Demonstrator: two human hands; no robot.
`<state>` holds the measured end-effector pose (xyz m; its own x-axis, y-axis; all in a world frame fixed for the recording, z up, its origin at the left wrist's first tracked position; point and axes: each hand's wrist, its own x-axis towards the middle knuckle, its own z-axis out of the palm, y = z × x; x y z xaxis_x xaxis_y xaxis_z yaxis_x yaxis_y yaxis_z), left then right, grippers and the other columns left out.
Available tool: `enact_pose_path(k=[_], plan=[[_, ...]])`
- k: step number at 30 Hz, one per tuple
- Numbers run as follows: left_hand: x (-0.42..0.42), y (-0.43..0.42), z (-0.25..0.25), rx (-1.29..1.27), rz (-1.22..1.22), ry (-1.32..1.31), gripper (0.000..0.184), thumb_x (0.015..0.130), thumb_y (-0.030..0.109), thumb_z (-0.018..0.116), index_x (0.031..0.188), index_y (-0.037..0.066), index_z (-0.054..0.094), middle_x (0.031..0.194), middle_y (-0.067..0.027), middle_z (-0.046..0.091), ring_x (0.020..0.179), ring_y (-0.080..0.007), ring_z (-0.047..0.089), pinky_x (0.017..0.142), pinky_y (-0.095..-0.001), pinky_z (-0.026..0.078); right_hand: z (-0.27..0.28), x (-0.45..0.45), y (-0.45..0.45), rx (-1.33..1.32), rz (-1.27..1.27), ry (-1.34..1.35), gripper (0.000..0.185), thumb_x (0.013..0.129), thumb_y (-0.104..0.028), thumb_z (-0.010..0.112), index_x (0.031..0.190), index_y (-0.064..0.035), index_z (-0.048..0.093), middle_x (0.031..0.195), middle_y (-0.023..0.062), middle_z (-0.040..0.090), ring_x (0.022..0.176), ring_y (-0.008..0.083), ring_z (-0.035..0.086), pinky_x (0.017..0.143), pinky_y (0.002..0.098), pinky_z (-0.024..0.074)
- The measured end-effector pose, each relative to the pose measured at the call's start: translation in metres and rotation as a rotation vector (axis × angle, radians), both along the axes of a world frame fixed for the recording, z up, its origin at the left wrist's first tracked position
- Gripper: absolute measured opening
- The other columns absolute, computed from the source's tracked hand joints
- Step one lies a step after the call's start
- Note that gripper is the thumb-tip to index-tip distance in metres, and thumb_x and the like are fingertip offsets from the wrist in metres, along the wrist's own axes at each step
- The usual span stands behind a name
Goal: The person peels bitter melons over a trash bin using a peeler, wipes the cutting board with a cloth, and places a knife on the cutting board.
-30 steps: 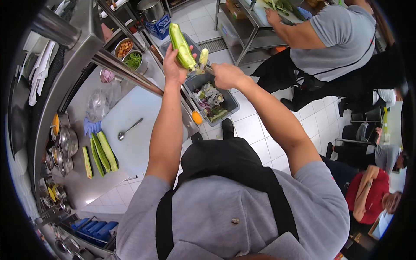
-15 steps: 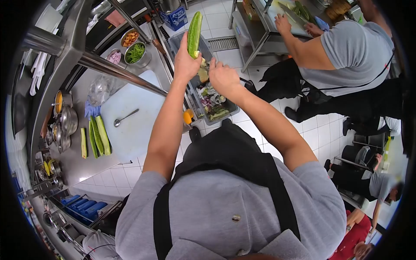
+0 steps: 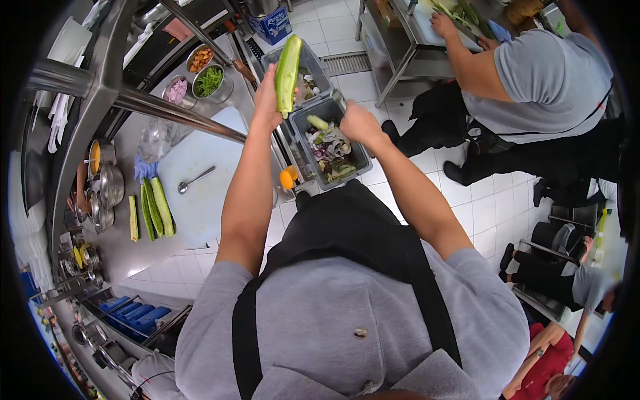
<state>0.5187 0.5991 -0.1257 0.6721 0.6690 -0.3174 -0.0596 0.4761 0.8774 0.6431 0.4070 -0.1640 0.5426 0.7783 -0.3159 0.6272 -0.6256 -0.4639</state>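
Observation:
My left hand is wrapped round a long cucumber, held upright over the grey bins with a pale green face showing. To its right, my right hand is closed on a thin, blurred tool, too smeared to name. Beneath both hands a grey bin contains vegetable scraps. A pale green piece is at the top of the scraps. On the counter at left lie several cucumber lengths, close to a white cutting board with a metal spoon on it.
Bowls of green slices, orange pieces and pink slices stand behind the board. A steel shelf post crosses above the counter. At right, a co-worker cuts green vegetables on another table.
The cucumber has tilted and turned, showing a paler face. My right hand has moved right, away from it. A pale green piece now shows in the bin.

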Motion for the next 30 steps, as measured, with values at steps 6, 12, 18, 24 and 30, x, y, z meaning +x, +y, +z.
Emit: enact_pose_path(k=[6,12,18,24,30], plan=[[-0.004,-0.022,0.004,-0.086,-0.052,-0.204,0.046,0.104,0.036,0.041,0.143,0.012,0.045,0.103,-0.0089,0.064,0.075,-0.0191,0.064,0.054,-0.0289,0.052,0.098,0.015,0.043,0.375,0.075,-0.065,0.026,0.081,-0.010,0.056,0.101,0.0059,0.060,0.094,0.0322,0.067,0.092,0.0451,0.067,0.084,0.0519,0.0532],[0.009,-0.023,-0.004,0.256,-0.011,-0.257,0.049,0.104,0.032,0.047,0.149,0.013,0.041,0.099,-0.0035,0.064,0.071,-0.0121,0.061,0.054,-0.0257,0.053,0.092,-0.019,0.055,0.321,0.380,-0.443,0.022,0.085,-0.013,0.059,0.093,0.0063,0.066,0.092,0.0235,0.069,0.087,0.0351,0.071,0.076,0.0433,0.0579],[0.010,-0.022,0.005,0.233,0.021,-0.172,0.051,0.105,0.029,0.047,0.149,0.006,0.039,0.120,-0.0058,0.064,0.094,-0.0146,0.065,0.078,-0.0296,0.056,0.138,-0.030,0.038,0.079,0.375,-0.276,0.038,0.084,-0.012,0.059,0.112,0.0134,0.062,0.096,0.0251,0.069,0.092,0.0320,0.071,0.072,0.0412,0.0590],[0.016,-0.020,0.008,0.209,0.022,-0.238,0.052,0.105,0.028,0.048,0.150,0.005,0.037,0.133,-0.0078,0.056,0.105,-0.0155,0.060,0.089,-0.0289,0.050,0.079,-0.051,0.034,0.289,0.329,-0.643,0.030,0.087,-0.013,0.056,0.102,0.0134,0.058,0.089,0.0224,0.069,0.077,0.0306,0.073,0.060,0.0381,0.0594],[0.013,-0.023,-0.004,0.229,0.013,-0.261,0.052,0.105,0.028,0.048,0.150,0.004,0.037,0.138,-0.0083,0.055,0.109,-0.0160,0.060,0.093,-0.0290,0.049,0.103,-0.018,0.049,0.260,0.299,-0.543,0.036,0.086,-0.013,0.056,0.106,0.0168,0.057,0.090,0.0205,0.068,0.075,0.0274,0.073,0.058,0.0350,0.0591]])
